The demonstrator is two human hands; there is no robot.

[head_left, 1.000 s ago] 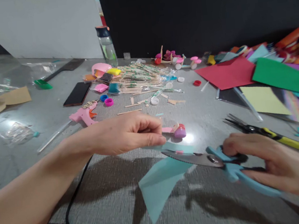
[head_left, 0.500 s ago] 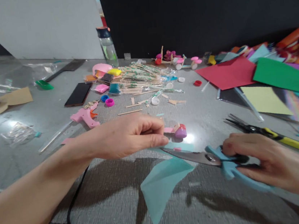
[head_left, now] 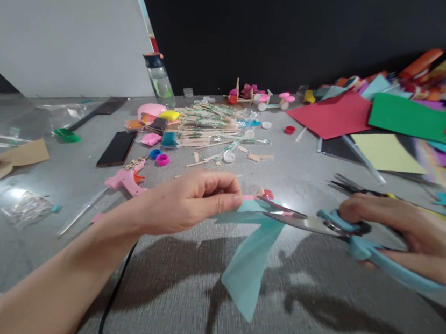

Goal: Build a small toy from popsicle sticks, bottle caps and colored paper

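Observation:
Thumb and fingers of my left hand (head_left: 206,199) pinch a light blue sheet of thin paper (head_left: 256,271), part of which hangs down toward the table's front edge. In my right hand (head_left: 402,237) is a pair of scissors (head_left: 315,224) with light blue handles. The scissor blades stand apart, with the paper's upper strip between them. Just behind the blades, partly hidden, a small pink strip carries a red cap (head_left: 267,194). Pliers with yellow-and-black handles (head_left: 355,186) lie beyond my right hand, partly covered by it.
A pink glue gun (head_left: 125,180), a phone (head_left: 115,148) and bagged wooden sticks (head_left: 209,120) lie behind my left hand. Coloured sheets, including a red one (head_left: 334,114) and a green one (head_left: 415,113), cover the right. A water bottle (head_left: 160,82) stands at the back.
The scissors have opened wider and moved slightly up, and their blades now straddle the paper. My left hand still pinches the paper; its hanging part has shifted right.

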